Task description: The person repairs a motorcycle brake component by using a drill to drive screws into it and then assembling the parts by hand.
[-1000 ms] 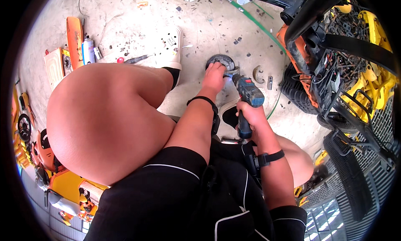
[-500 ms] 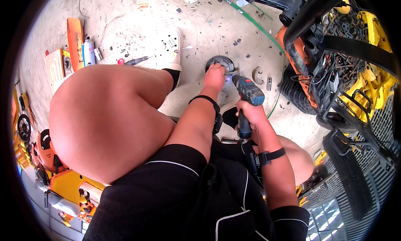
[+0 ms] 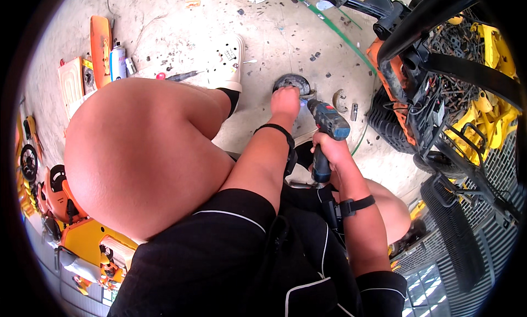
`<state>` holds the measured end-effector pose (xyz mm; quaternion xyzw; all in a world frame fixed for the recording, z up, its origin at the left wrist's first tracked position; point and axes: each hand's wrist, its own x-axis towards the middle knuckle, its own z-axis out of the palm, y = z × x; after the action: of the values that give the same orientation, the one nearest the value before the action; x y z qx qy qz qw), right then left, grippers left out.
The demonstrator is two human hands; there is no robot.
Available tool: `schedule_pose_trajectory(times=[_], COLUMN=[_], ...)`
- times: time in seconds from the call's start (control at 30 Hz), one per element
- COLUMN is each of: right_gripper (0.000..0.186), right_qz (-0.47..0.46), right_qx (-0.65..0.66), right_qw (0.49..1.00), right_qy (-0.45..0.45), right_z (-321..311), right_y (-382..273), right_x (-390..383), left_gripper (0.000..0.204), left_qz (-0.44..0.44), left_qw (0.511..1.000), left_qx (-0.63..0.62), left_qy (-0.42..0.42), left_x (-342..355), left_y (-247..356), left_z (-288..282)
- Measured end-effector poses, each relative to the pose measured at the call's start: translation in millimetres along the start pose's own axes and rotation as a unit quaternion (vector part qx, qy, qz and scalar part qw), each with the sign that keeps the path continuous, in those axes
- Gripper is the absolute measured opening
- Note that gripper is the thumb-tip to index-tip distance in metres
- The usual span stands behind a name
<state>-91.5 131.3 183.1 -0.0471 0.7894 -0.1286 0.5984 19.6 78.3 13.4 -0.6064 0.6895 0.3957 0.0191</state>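
Observation:
My right hand [image 3: 331, 146] is wrapped round the handle of a blue and black cordless drill [image 3: 331, 121]. Its chuck points away from me, up and left, with a bluish light glowing at the tip. Just left of that tip, my left hand [image 3: 285, 101] is closed at the near edge of a dark round disc-shaped part [image 3: 293, 82] on the floor. My left fingertips are hidden, so what they pinch cannot be made out. Right of the drill tip lies a curved metal piece like a brake shoe [image 3: 340, 101], with a small metal cylinder [image 3: 354, 111] beside it.
An orange and black vehicle frame [image 3: 392, 78] stands at the right, near a heap of yellow parts [image 3: 488, 105]. At the left are a spray can [image 3: 117, 63], an orange panel [image 3: 100, 50] and a screwdriver-like tool [image 3: 184, 76]. Small dark debris dots the concrete floor.
My left hand has drawn slightly back toward me, uncovering more of the round part. The drill stays almost where it was in my right hand. The whole view has shifted a little.

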Motion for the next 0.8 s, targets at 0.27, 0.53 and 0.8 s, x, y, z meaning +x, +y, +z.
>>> schedule_pose_trajectory(times=[0.27,0.53,0.8], right_gripper=[0.015,0.020,0.016], right_qz=[-0.019,-0.037,-0.046], right_qx=[-0.003,-0.011,-0.030], right_qw=[1.000,0.999,0.998], right_qy=[-0.013,-0.008,-0.010], right_z=[-1.5,1.1,2.0], right_y=[3.2,7.2,6.6], right_x=[3.5,2.0,1.7], left_gripper=[0.010,0.015,0.014], left_qz=[-0.071,-0.085,-0.109], left_qw=[0.997,0.994,0.992], left_qx=[-0.010,-0.047,-0.034], left_qy=[-0.033,-0.047,-0.057], left_x=[1.3,3.1,8.3], left_y=[6.2,6.7,7.4], left_z=[-9.8,-7.3,-2.9])
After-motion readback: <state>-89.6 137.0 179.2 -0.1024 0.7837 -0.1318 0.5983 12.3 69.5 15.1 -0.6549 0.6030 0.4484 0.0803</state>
